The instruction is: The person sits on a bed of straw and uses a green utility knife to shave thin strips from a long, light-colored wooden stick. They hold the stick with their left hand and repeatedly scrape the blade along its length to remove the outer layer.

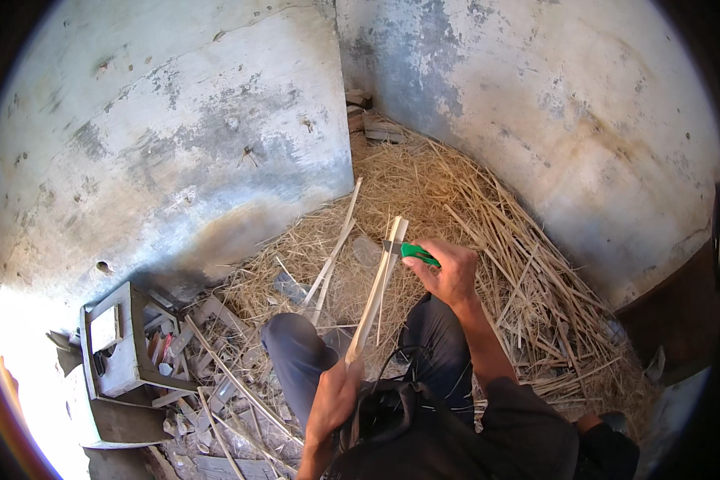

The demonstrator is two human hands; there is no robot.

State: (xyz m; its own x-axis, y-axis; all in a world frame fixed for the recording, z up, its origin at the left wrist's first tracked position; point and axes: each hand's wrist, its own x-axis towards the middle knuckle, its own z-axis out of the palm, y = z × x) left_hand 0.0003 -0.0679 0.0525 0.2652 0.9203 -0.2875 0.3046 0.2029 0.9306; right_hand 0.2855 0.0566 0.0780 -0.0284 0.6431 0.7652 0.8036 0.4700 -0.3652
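My left hand (334, 400) is closed round the lower end of a pale split bamboo strip (373, 300), which slants up and away from me between my knees. In my right hand (450, 272) is a utility knife (420, 255) with a green handle, gripped in closed fingers. Its dark blade lies across the strip near the far end, touching it. The strip looks split or doubled toward that end. Just left of it, more thin pale strips (332, 260) lean over the litter on the floor.
Straw-like shavings (404, 172) cover the floor ahead. Long loose strips (528, 280) are heaped along the right wall (552, 120). At the left stands a worn box-like wooden cabinet (128, 376) holding odds and ends, beside scattered wood scraps (216, 320). A stained wall (176, 120) rises ahead left.
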